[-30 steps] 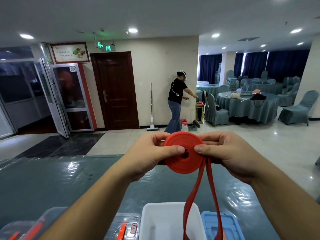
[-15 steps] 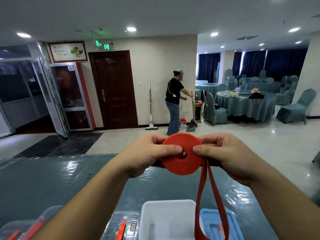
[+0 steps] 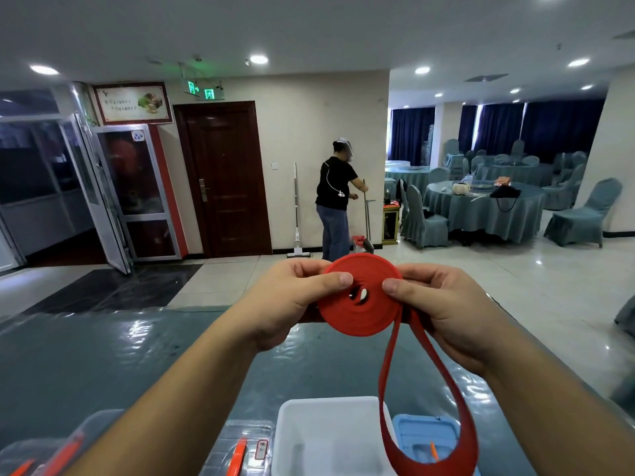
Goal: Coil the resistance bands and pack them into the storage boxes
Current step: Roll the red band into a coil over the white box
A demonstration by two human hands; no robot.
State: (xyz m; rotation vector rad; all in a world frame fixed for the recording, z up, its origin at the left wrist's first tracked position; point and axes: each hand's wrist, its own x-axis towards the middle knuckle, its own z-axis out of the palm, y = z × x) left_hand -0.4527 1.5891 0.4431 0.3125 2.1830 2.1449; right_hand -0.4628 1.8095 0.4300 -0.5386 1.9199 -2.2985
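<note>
Banquet tables (image 3: 482,207) (teal-draped), dark door (image 3: 225,176)

I see even, bright light from ceiling downlights (image 3: 258,59). Glare streaks the table cover (image 3: 103,355) and floor (image 3: 515,286). Edges bow; focus is sharp.

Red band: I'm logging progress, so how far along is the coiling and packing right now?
Done: most of the red band is wound into a flat disc. In hand: the left hand and right hand pinch the disc, with a loose loop hanging uncoiled. Left: wind in that loop, then place the coil in a box; the white box below sits open.
</note>
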